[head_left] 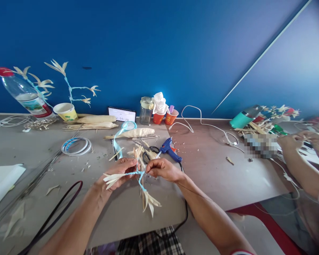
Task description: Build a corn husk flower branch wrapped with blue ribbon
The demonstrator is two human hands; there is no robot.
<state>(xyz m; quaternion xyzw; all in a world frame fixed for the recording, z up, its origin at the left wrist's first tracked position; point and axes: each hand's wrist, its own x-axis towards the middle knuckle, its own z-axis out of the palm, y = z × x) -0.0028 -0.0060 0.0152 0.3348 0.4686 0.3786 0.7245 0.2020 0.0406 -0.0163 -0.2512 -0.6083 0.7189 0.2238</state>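
Note:
A branch of corn husk flowers (134, 173), its stems wrapped in light blue tape, is held above the table's front part. My left hand (123, 171) grips it from the left, thumb against the stem. One pale bloom points left across my wrist, one hangs down, and one stands up between my hands. My right hand (162, 169) is closed in a pinch at the stem joint; the fingertips hide what exactly lies between them. Just beyond the right hand lie a blue glue gun (170, 150) and black-handled scissors (150, 153) among loose husk strips.
Behind lie a roll of light blue tape (129, 125), rolled husks (136, 133) and a timer screen (122, 115). A glass jar (146, 111), red paper cups (158, 117), a yellow cup (66, 112) and a bottle (29, 97) line the wall. Another person's hands (292, 141) work at right.

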